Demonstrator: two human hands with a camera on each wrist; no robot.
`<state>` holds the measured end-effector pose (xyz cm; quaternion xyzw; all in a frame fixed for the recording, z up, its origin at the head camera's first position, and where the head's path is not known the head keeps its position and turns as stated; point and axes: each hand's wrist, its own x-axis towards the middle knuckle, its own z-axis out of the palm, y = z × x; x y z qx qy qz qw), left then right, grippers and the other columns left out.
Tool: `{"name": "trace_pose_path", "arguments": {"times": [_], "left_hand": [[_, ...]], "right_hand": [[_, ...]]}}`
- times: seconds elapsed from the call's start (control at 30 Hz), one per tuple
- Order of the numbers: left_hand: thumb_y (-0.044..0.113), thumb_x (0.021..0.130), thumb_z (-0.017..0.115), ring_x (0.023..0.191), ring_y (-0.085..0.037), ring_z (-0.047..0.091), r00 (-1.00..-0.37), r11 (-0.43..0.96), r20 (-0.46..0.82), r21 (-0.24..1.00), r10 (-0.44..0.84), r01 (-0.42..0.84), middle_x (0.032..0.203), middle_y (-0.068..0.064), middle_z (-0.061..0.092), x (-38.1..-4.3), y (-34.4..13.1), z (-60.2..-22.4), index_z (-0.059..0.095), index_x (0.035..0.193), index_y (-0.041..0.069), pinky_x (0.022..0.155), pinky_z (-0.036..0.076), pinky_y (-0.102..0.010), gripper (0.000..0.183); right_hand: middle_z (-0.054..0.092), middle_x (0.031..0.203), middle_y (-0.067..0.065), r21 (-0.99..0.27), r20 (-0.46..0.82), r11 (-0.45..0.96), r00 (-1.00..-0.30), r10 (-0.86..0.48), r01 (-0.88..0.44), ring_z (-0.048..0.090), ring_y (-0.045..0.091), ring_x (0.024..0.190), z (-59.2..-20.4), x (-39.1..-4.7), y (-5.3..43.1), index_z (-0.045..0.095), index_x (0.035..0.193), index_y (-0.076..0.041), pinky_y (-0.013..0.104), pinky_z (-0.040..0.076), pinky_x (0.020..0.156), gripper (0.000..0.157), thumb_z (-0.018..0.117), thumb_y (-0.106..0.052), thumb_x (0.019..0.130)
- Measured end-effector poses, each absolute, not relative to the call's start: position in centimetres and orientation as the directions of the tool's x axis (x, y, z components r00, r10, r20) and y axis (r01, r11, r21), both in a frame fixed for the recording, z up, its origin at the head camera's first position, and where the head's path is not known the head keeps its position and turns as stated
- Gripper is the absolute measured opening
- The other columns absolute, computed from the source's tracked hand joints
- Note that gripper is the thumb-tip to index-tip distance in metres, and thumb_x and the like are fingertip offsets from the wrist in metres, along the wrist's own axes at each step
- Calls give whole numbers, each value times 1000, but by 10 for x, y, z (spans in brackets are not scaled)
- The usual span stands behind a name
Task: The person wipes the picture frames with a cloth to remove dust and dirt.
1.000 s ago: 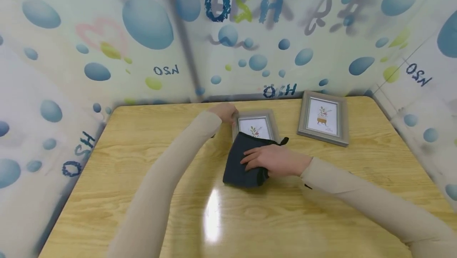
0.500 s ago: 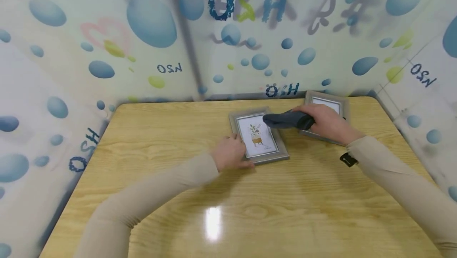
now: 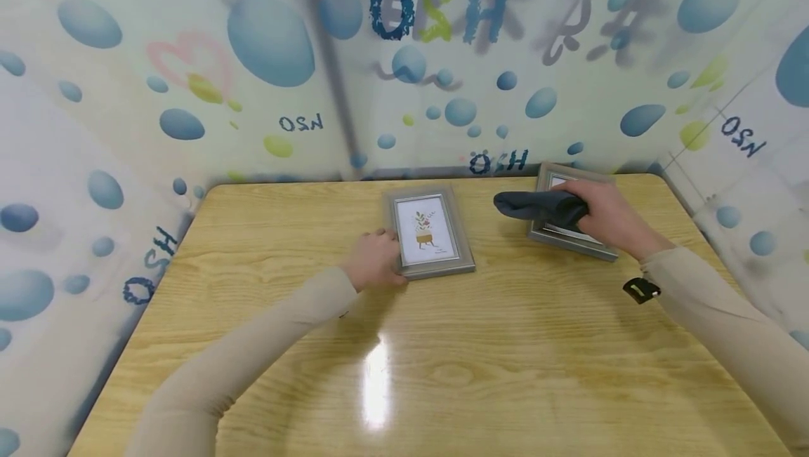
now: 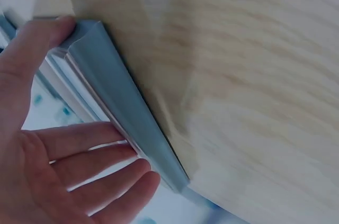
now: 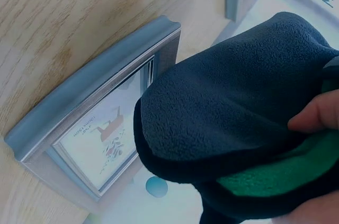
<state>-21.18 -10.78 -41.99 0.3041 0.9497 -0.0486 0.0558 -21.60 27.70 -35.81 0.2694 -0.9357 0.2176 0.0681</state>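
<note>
A grey picture frame [image 3: 428, 232] with a potted-plant print lies face up near the table's back middle. My left hand [image 3: 374, 260] grips its near left corner; in the left wrist view, the thumb lies at the corner and the fingers [image 4: 106, 158] bear on the side rail. Bunched in my right hand [image 3: 609, 217] is a dark blue-grey cloth [image 3: 537, 206] with black trim and a green inner side. The cloth hangs over a second, similar picture frame [image 5: 111, 150], covering much of its print in the head view.
The light wood table [image 3: 442, 366] has its back edge at a patterned wall [image 3: 354, 92], and another wall [image 3: 752, 183] rises at the right. A dark band [image 3: 642, 290] sits at my right wrist.
My left hand has come from the frame's far corner to its near left one, and the frame has shifted left. My right hand has lifted the cloth off it and carried it right.
</note>
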Motion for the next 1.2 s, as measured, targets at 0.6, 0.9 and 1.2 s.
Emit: {"name": "trace_pose_path", "arguments": {"times": [0.6,0.9,1.2], "left_hand": [[43,64,87,76,-28,60,-890,906,-170,60,423,420,86,-9,61,-236,-205,-408,62,86,1,65,53,-46,53],[42,69,85,121,-42,49,-885,927,-281,51,370,371,139,-24,47,-241,-230,-404,53,131,-8,94,44,-55,85],[36,68,87,126,-43,45,-885,943,-331,69,329,324,143,-23,43,-243,-256,-399,53,133,-7,94,42,-58,86]], "right_hand": [[62,109,28,-399,256,758,-856,-448,-516,58,40,90,-361,-218,282,61,116,3,51,44,72,50,57,23,70],[59,111,31,-428,250,776,-886,-391,-463,56,43,91,-357,-217,295,59,118,5,51,41,71,51,51,22,70],[62,105,30,-398,291,794,-884,-365,-459,58,42,84,-358,-214,307,61,115,4,50,42,68,47,54,20,71]]}}
